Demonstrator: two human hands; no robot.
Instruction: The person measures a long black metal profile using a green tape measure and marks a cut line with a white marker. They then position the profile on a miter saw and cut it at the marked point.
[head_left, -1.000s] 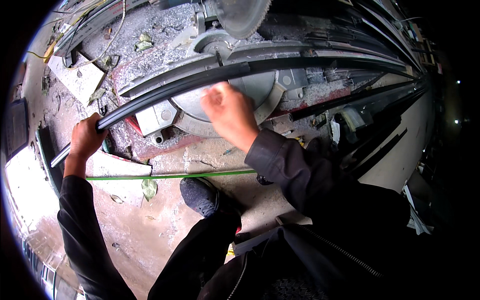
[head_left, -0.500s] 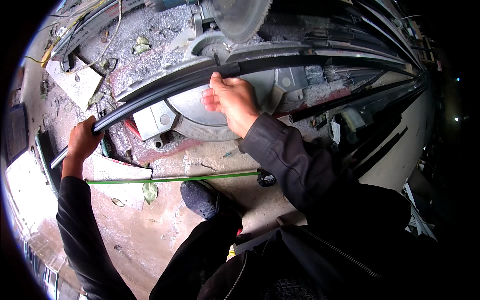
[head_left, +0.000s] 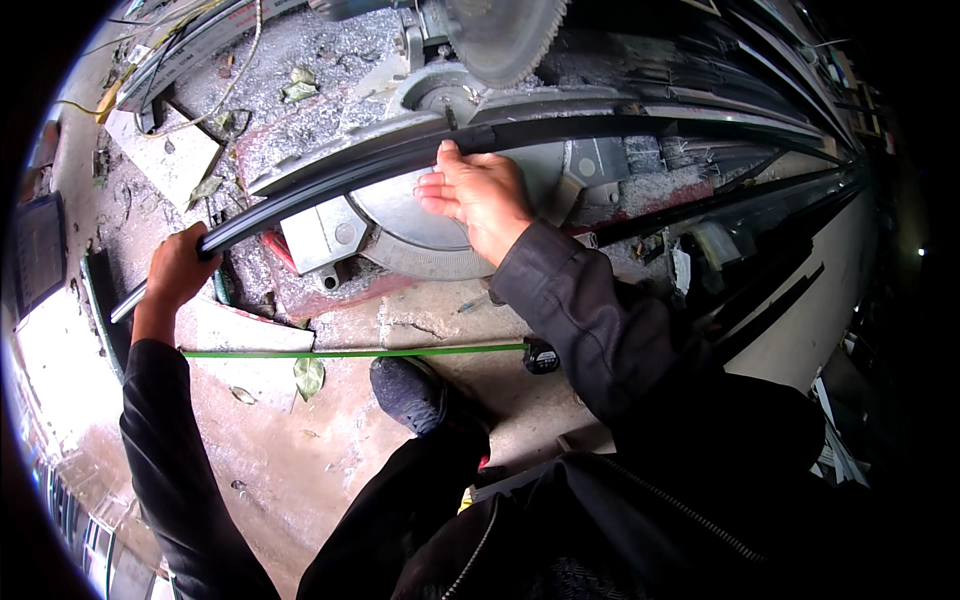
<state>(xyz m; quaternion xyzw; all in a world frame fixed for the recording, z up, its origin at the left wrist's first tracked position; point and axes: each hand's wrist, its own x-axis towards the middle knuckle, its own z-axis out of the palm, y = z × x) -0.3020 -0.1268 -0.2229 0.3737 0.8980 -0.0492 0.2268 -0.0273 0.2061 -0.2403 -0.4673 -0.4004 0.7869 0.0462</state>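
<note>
A long black metal profile point(head_left: 300, 197) lies across the round grey base point(head_left: 415, 215) of a mitre saw, against its fence. My left hand point(head_left: 178, 268) is wrapped around the profile near its left end, which sticks out past the fist. On the saw base, my right hand point(head_left: 482, 195) has its thumb tip touching the profile's near edge; the fingers are loosely bent, apart from the thumb, with nothing between them. The toothed saw blade point(head_left: 510, 40) is raised above and behind the profile, apart from it.
An extended green tape measure point(head_left: 420, 351) lies on the floor nearer me, its black case point(head_left: 541, 356) at the right end. My shoe point(head_left: 408, 393) is beside the tape. More dark profiles point(head_left: 730, 205) are at the right. Metal shavings and dry leaves point(head_left: 300, 85) litter the ground.
The view has shifted slightly, so the scene sits a little farther right. Both hands keep about the same places on the profile.
</note>
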